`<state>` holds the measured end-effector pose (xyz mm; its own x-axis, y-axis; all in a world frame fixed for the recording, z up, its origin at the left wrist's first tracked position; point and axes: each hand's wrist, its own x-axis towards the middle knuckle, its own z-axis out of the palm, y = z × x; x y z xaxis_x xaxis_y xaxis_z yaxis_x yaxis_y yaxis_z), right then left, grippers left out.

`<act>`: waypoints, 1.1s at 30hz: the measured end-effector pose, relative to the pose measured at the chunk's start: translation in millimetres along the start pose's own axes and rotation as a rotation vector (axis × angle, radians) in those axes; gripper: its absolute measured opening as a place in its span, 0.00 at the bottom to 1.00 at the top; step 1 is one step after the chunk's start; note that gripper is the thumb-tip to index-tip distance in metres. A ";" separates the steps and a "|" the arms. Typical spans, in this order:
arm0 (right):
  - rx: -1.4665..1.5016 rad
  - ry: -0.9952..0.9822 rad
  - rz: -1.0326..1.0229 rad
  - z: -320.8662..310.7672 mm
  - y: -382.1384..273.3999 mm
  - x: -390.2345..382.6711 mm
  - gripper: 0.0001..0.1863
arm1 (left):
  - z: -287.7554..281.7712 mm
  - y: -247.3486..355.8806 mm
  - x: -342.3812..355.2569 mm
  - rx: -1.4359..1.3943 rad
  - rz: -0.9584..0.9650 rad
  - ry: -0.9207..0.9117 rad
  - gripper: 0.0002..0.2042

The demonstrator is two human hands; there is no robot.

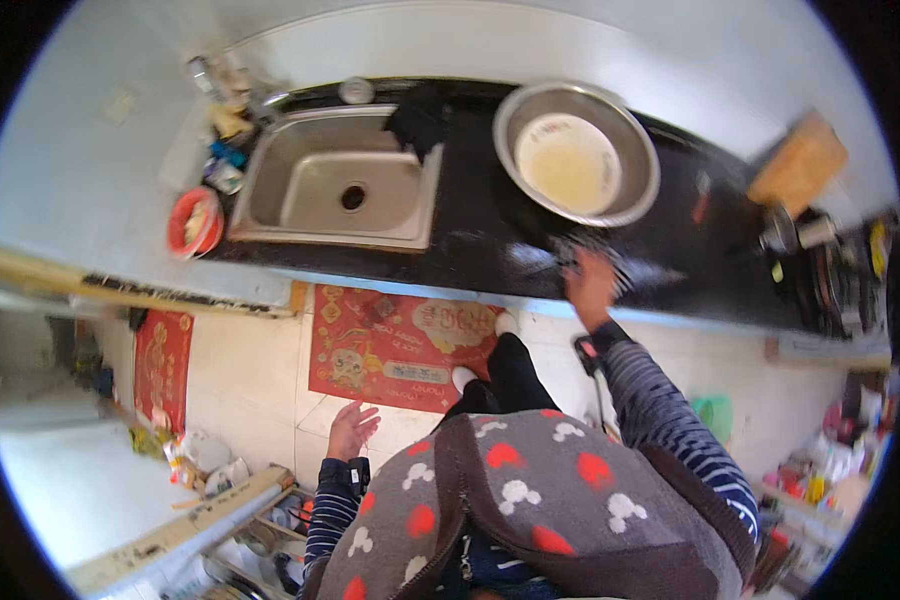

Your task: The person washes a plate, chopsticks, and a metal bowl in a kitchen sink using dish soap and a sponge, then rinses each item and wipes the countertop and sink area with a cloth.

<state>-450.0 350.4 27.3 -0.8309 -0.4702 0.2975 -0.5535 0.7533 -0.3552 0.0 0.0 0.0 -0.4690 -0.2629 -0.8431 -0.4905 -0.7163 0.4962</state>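
Sitting left of sink: red bowl [213,226] with pale contents, at the left end of the black tabletop [470,225].
Sink: steel basin [320,200], drain uncovered; black cloth [420,120] draped over the right rim.
Left hand: free [354,430], fingers spread and palm bare, held over the floor, apart from the tabletop.
Metal pan: wide, round [642,178], at the back, with a white dish [605,160] inside.
Streaky dark patch: just in front of the pan [578,243], perhaps a cloth or wet sheen; too blurred to tell.
Right hand: low over that patch [592,285], fingers forward; cannot tell whether gripping anything.
Wiping, seemingly: best done with flat fingers and even pressure, drawing toward the near edge without nudging the pan.
Right end: red-handled tool [701,200] lying flat, then wooden board [800,165] leaning; worth keeping strokes short of both.
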 end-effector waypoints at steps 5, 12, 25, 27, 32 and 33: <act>0.180 -0.012 -0.104 39.0 -39.9 29.5 0.28 | 54.6 28.5 34.2 0.122 -0.006 -0.023 0.19; 0.167 -0.319 -0.340 53.8 -82.1 22.0 0.32 | 181.5 86.6 52.0 0.505 0.178 -0.303 0.17; -0.044 -0.133 0.114 -74.4 134.6 -65.3 0.33 | 218.6 85.6 68.6 0.577 0.173 -0.374 0.15; -0.068 0.039 0.165 -90.7 172.6 -73.3 0.29 | 239.9 92.0 74.0 0.606 0.209 -0.342 0.15; -0.255 0.091 0.542 -119.4 255.3 -84.7 0.32 | 280.3 107.5 54.9 0.482 0.238 -0.470 0.16; -0.320 0.078 0.705 -119.2 261.0 -82.1 0.32 | 284.4 107.3 52.5 0.530 0.220 -0.377 0.15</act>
<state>-519.5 640.4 15.8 -0.9675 0.1944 0.1616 0.1579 0.9639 -0.2143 -286.1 93.1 67.8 -0.7755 -0.0543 -0.6290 -0.6025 -0.2339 0.7631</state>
